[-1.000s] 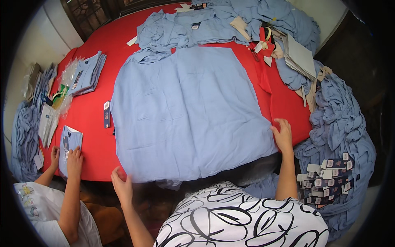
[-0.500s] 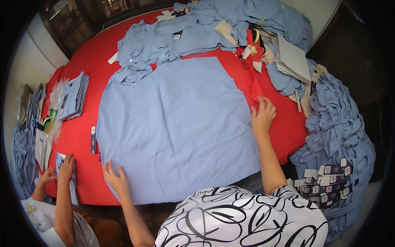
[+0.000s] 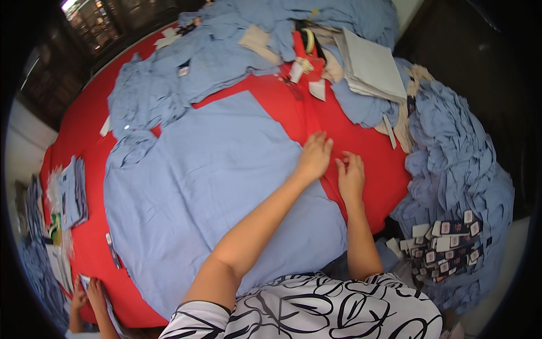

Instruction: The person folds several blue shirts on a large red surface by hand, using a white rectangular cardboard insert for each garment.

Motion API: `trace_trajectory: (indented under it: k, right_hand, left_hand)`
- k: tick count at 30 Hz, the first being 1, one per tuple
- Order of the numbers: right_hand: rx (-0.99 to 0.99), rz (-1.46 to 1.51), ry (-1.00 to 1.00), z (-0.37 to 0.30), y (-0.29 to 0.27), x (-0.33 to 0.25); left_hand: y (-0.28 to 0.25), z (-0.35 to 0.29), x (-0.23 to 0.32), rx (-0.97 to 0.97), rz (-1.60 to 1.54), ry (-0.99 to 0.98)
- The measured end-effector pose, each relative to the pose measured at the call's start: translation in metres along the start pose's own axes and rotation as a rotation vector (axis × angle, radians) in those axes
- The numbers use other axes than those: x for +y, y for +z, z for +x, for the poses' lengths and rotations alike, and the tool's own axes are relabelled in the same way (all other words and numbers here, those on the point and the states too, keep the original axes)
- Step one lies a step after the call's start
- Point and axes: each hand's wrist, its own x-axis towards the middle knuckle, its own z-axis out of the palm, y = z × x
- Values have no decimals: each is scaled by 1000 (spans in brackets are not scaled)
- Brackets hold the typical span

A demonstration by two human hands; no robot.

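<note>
A light blue shirt [image 3: 214, 186] lies spread on a red-covered table [image 3: 361, 144], a few creases running along its body. My left arm reaches across it, and my left hand [image 3: 314, 158] is at the shirt's right edge, fingers stretched out over a wrinkled ridge of the red cover. Just to its right, my right hand [image 3: 352, 179] hovers or rests over the red cover, thumb apart from the fingers. Neither hand shows anything held. Whether the left fingertips touch the cloth is hard to make out.
Piled blue garments [image 3: 451, 147] line the right side, with a bundle of dark hang tags [image 3: 446, 243] on them. White sheets [image 3: 372, 65] are stacked at the far right. Folded shirts [image 3: 72, 192] stand at the left. Another person's hands [image 3: 90, 294] work at the lower left.
My left hand has moved from the shirt's lower left edge across to its right edge, beside my right hand. The right hand has shifted slightly. The view has turned, shifting the scene leftward.
</note>
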Motion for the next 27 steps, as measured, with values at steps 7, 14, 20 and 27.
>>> trace_trajectory:
  k: [7,14,20,27]
  right_hand:
    - [57,168,59,5,-10,24]
    - [59,345,43,4,-33,1]
    - [-43,234,-63,-5,-15,5]
    - [3,201,-113,-16,-7,9]
  left_hand:
    - [-8,5,34,8,-467,-524]
    - [22,61,54,-180,-1496,-642]
    - [0,129,-1,-178,-1763,-638]
    - [-19,141,-16,-16,-762,-520]
